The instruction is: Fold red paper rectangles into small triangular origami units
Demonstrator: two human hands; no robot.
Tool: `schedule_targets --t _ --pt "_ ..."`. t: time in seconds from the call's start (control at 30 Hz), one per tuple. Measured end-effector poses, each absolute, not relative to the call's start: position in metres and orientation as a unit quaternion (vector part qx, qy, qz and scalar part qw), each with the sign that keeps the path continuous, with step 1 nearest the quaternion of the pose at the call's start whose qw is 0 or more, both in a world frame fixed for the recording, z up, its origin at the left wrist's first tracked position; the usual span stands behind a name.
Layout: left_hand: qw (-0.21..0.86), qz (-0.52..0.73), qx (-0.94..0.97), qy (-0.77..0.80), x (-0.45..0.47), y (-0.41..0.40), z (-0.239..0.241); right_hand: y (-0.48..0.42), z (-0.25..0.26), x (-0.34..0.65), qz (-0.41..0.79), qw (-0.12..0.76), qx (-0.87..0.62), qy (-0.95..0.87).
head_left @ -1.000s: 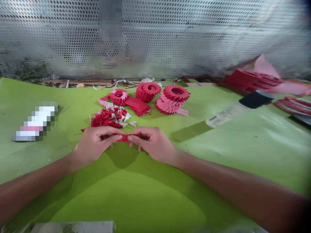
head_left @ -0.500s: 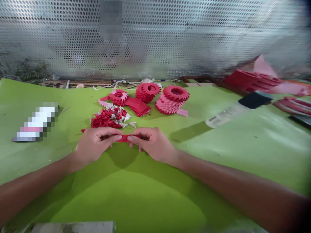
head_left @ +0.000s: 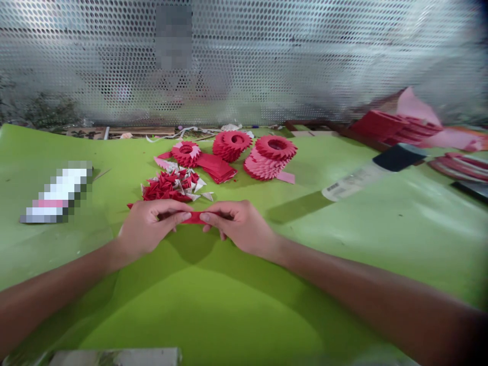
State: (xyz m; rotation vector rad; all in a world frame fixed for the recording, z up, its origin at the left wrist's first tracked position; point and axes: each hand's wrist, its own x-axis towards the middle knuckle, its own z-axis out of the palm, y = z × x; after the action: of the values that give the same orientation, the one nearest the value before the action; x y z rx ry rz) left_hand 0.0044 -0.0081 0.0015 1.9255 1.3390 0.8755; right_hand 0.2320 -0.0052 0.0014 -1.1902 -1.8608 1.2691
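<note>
My left hand [head_left: 147, 227] and my right hand [head_left: 242, 226] meet over the green table cover [head_left: 213, 305], both pinched on a small folded strip of red paper [head_left: 195, 217] held between thumbs and forefingers. Just behind the hands lies a heap of small folded red and white paper triangles [head_left: 171, 186]. Further back stand three rings built from folded paper pieces: a small red and white ring [head_left: 185, 152], a red ring [head_left: 232, 144] and a red and pink ring [head_left: 271, 155]. A flat stack of red paper sheets [head_left: 215, 166] lies between them.
A bottle with a black cap [head_left: 375, 170] lies on its side at the right. Stacks of red and pink paper [head_left: 404, 127] sit at the far right. A blurred-out object [head_left: 57, 195] lies at the left. A perforated metal screen [head_left: 244, 61] closes off the back.
</note>
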Motion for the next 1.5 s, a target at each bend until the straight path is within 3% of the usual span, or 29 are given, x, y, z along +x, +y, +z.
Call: schedule_targets --t 0.27,0.6,0.93,1.5 --pt "0.315 0.328 0.733 0.505 0.0049 -0.0081 0.0018 -0.0052 0.0009 0.2326 0.491 0.283 -0.454 -0.687" --pt "0.346 0.323 0.737 0.483 0.0076 -0.0102 -0.001 -0.0052 0.0045 0.229 0.504 0.206 -0.468 -0.696" --pt "0.407 0.273 0.729 0.477 0.0093 -0.0096 0.0034 -0.0079 0.0024 0.2305 0.489 0.228 -0.473 -0.696" --pt "0.421 0.287 0.712 0.483 0.0065 -0.0106 0.0041 -0.0031 0.0061 0.232 0.466 0.26 -0.473 -0.701"
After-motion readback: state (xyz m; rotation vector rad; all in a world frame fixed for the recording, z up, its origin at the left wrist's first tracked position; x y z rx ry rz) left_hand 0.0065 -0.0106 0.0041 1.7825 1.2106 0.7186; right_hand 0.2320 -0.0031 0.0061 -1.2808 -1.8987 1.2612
